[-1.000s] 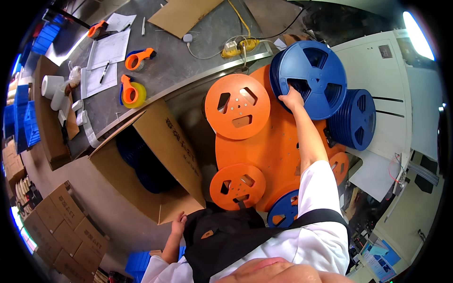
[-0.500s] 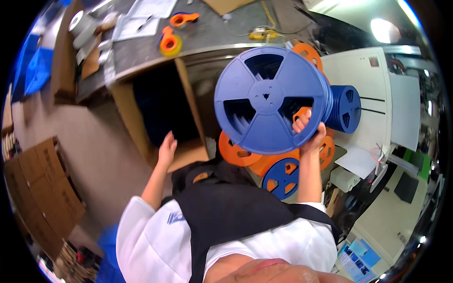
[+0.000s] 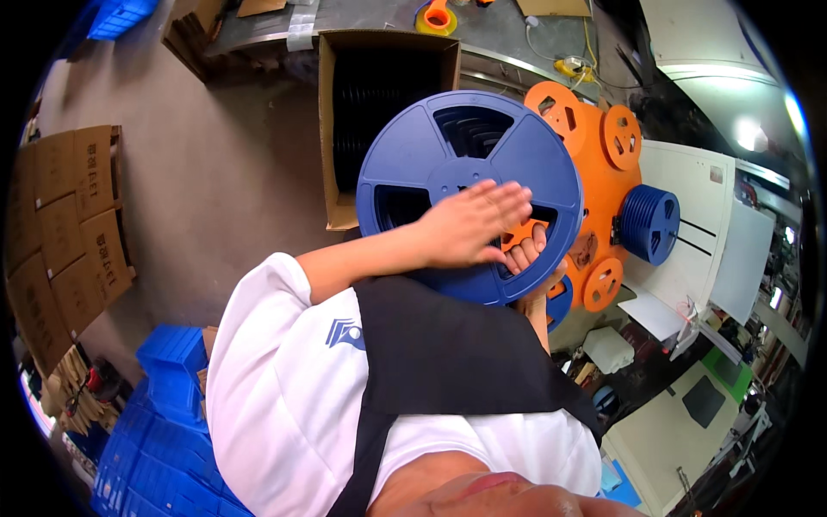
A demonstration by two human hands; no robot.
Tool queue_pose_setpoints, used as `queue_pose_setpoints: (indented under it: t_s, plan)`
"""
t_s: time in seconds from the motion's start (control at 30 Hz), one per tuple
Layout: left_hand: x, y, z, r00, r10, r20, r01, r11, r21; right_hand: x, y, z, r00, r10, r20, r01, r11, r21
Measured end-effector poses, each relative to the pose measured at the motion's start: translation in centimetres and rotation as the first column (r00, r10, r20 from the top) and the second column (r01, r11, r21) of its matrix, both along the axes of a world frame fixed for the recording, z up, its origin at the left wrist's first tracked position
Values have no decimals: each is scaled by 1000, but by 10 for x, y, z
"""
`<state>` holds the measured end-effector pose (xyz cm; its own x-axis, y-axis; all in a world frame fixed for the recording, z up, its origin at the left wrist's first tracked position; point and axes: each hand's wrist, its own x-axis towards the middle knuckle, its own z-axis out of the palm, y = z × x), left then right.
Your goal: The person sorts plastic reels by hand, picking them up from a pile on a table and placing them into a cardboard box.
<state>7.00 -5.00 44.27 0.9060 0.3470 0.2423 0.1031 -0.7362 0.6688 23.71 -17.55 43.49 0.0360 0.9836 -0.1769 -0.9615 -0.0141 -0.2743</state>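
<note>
A large blue plastic reel (image 3: pixel 469 172) with three cut-out windows faces up in front of my chest. Ribbed dark edges show through its upper window, so it looks like the top of a stack. My right hand (image 3: pixel 530 263) grips its lower right rim, fingers curled through a window. Across the reel's face lies my left hand (image 3: pixel 478 222), palm down with fingers stretched out; whether it touches the surface I cannot tell. Behind the reel on the left is an open cardboard box (image 3: pixel 327 129), with rows of dark disc edges dimly visible inside.
An orange machine (image 3: pixel 594 207) with orange discs stands to the right, beside blue reels on a spindle (image 3: pixel 650 226). A metal worktable (image 3: pixel 491 43) holding a tape dispenser (image 3: pixel 437 17) runs along the back. Flattened cartons (image 3: pixel 69 224) and blue bins (image 3: pixel 172 362) lie left.
My left hand has swung from beside the box onto the reel's face. The reel has shifted slightly left and down in view, still in my right hand. My view has turned.
</note>
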Motion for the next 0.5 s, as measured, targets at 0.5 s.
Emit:
queue_pose_setpoints:
  t_s: [0.5]
  plan:
    - [-89, 44, -62, 966, 193, -175, -202, 979, -35, -8, 19, 33, 994, -91, 57, 96, 991, -98]
